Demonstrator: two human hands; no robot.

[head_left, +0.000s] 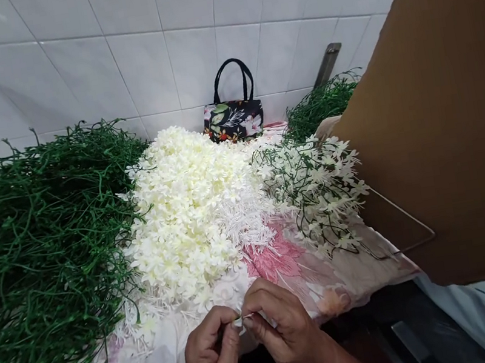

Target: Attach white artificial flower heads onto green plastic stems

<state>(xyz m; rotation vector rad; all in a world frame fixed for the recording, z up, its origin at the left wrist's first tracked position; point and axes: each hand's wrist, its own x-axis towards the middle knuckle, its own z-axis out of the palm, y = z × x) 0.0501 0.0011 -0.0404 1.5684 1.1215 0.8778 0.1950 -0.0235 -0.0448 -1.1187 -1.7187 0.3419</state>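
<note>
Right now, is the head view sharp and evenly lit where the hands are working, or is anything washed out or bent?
Head view: soft even light, both hands sharp, left hand and right hand pinching a thin pale stem piece; pile of cream artificial blossoms nearly washed out; tile lines on white tiled wall bow with lens distortion.

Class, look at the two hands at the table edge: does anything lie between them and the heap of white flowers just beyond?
Nothing visible does. The left hand and right hand pinch a small stem together, and the white flowers begin just past their fingertips on the cloth.
</note>
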